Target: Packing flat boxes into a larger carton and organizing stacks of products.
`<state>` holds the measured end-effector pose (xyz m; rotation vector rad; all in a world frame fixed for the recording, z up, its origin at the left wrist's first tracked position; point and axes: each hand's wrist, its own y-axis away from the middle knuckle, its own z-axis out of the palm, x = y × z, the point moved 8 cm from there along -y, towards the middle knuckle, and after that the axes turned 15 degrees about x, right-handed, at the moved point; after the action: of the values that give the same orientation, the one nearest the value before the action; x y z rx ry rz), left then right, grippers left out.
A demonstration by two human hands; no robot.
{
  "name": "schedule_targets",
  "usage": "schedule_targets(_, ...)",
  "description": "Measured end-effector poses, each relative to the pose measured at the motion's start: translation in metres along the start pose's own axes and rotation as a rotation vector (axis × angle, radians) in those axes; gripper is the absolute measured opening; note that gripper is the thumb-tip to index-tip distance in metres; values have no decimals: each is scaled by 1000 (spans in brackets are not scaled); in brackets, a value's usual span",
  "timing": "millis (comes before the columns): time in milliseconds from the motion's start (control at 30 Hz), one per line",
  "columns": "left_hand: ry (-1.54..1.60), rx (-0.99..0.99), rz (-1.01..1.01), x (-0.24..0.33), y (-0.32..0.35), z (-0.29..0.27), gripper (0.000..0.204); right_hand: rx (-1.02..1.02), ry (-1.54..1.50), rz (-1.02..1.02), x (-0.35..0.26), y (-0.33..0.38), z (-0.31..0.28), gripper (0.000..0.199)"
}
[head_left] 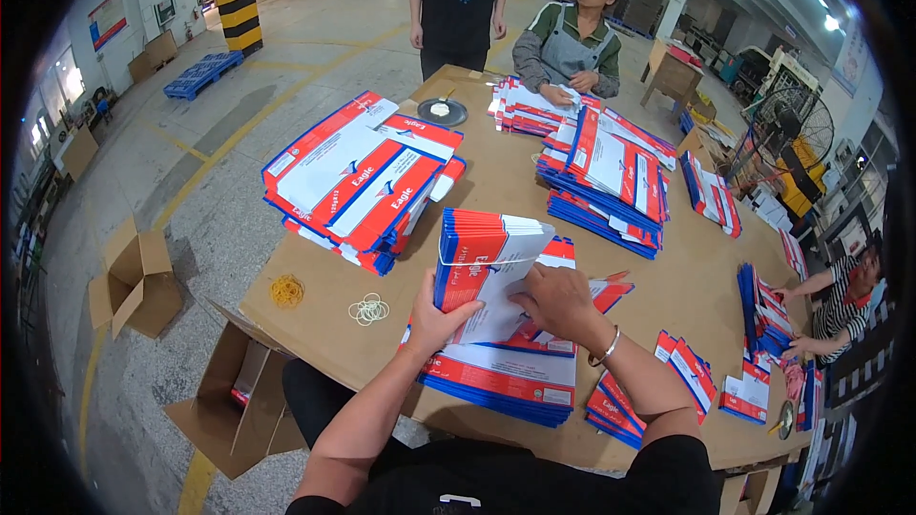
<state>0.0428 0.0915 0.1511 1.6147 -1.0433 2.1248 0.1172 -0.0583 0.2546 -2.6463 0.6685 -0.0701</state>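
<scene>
Red, white and blue, the carton bundle [477,238] tilts above the bench [320,324], left hand [441,317] clasping its lower left side, right hand [565,300] its right edge; uneven squeezing could slip the pale band [463,264], fanning it apart.

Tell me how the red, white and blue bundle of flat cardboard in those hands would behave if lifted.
The bundle is probably fairly stiff: it looks straight, unsagging, in the left hand. It may feel heavy for its size, given many layered edges along its top. Layers might slide, though the thin white band across it likely restrains them.
</scene>
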Motion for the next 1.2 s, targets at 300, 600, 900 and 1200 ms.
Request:
schedule_targets(300, 23, -200, -267, -84, 40, -13, 55, -40, 10, 21, -7, 2, 1, 26)
schedule_targets(600, -38, -127, -162, -23, 44, -23, 50, 77, -84, -43, -21, -1, -61, 23)
schedule_targets(900, 114, -21, -273, 41, 52, -21, 43, 563, 180, -398, -109, 18, -167, 31)
schedule_targets(1200, -147, -38, 116, 97, 55, -3, 31, -43, 855, -883, -160, 9, -83, 35)
